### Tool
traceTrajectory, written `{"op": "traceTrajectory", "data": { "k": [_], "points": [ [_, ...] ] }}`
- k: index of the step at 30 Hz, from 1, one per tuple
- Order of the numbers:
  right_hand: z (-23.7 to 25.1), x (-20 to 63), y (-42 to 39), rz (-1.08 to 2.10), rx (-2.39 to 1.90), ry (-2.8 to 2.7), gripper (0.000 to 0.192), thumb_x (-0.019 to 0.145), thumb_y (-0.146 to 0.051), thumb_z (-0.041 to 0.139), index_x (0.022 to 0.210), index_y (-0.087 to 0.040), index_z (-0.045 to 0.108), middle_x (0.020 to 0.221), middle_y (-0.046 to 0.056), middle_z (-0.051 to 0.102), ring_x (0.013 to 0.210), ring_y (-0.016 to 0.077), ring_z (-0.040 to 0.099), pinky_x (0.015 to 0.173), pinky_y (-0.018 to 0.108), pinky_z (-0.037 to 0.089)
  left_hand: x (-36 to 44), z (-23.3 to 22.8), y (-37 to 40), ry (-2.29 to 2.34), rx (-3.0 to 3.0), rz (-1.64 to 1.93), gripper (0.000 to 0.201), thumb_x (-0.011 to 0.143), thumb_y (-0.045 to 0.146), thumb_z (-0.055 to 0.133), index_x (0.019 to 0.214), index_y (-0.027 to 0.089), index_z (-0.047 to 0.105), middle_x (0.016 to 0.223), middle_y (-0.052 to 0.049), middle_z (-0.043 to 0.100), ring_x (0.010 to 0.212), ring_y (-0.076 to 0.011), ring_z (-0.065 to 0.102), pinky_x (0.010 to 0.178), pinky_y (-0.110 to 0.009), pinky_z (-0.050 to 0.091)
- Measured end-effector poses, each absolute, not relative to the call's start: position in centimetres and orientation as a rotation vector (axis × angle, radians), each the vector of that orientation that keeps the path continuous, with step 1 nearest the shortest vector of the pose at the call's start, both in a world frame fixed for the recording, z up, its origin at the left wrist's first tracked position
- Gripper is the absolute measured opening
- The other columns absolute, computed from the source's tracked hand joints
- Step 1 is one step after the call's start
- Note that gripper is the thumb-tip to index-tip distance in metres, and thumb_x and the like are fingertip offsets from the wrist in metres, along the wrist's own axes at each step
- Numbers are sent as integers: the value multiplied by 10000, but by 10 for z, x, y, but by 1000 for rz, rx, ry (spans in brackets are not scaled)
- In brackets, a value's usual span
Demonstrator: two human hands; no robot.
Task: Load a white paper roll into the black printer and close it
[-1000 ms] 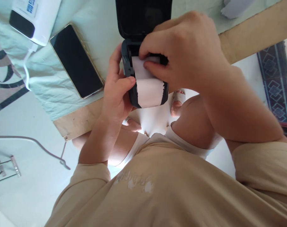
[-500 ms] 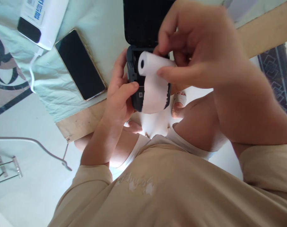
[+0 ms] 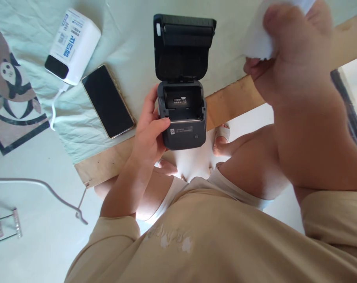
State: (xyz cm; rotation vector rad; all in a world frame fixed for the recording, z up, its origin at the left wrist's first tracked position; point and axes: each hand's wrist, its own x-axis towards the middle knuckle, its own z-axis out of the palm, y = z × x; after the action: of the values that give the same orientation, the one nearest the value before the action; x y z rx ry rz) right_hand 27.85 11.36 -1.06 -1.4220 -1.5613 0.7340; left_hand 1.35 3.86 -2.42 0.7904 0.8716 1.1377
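Nearest us, the right hand, blurred, out to the right of the black printer, fingers gripping white paper! The left hand has its fingers clasped around the printer's left side, lid open, label visible in the bay, right at the tabletop edge. Left of the printer, a phone; farther off, a white device, cable attached.

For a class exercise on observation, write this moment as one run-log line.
Left hand: holding printer | Lid: open | Label: visible inside printer | Right hand: at white paper, grip unclear | Phone: on cloth
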Motion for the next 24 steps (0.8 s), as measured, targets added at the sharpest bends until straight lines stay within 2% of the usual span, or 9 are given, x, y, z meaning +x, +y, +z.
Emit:
{"op": "traceTrajectory", "data": {
  "k": [2,3,6,8,11,13,16,21,24],
  "points": [
    [-7,270,107,732,-1428,-1394,334,770,-512,569,933,-255,433,797,15,503,620,139,487,528,314,422,13,-21,38,873,787,1101,570,788,274,747,1348,334,656,1262,-1,766,1237,-259,724,930,-377,646],
    [-4,265,104,664,-1451,-1425,320,736,-451,625,880,-249,424,780,14,515,639,144,500,589,336,467,13,-20,38,877,786,1091,571,787,274,747,1347,337,654,1263,0,767,1250,-264,718,927,-379,645],
    [0,257,98,437,-1571,-1771,308,734,-348,714,860,-225,462,936,86,659,905,227,614,888,442,514,14,-20,39,894,789,1092,605,772,277,759,1361,338,636,1267,-3,768,1263,-269,714,917,-374,642],
    [1,255,97,423,-1665,-1910,349,734,-343,787,896,-216,506,1059,122,697,1031,281,623,962,482,486,15,-22,39,903,786,1111,619,771,301,755,1374,326,617,1255,-15,771,1282,-276,709,913,-367,637],
    [5,254,96,507,-1764,-1955,385,737,-394,849,954,-234,573,1068,101,717,1008,290,628,960,481,496,16,-23,39,916,781,1107,645,757,315,756,1383,313,602,1251,-30,771,1319,-300,690,936,-385,640],
    [10,254,96,538,-1742,-1943,331,799,-380,797,1057,-269,621,1123,66,727,1033,275,637,981,459,509,15,-22,38,909,782,1108,637,764,321,768,1380,315,607,1277,-26,764,1328,-305,685,951,-391,647],
    [13,254,95,552,-1651,-1918,373,849,-307,705,1214,-288,631,1212,31,713,1039,231,645,942,401,536,14,-20,38,893,781,1094,630,778,324,791,1381,319,610,1298,-23,759,1347,-307,677,954,-384,654],
    [4,252,98,589,-1655,-1951,480,740,-236,719,1217,-215,671,956,37,719,784,174,567,836,384,500,14,-21,39,852,762,1112,631,782,308,784,1388,287,608,1233,-21,779,1301,-280,706,922,-346,661],
    [4,254,98,551,-1509,-1946,535,749,-267,670,1273,-159,654,1111,66,729,925,180,637,833,341,488,14,-22,39,850,769,1121,621,778,324,780,1376,283,620,1192,-17,789,1262,-270,725,896,-332,660]
  ]
}}
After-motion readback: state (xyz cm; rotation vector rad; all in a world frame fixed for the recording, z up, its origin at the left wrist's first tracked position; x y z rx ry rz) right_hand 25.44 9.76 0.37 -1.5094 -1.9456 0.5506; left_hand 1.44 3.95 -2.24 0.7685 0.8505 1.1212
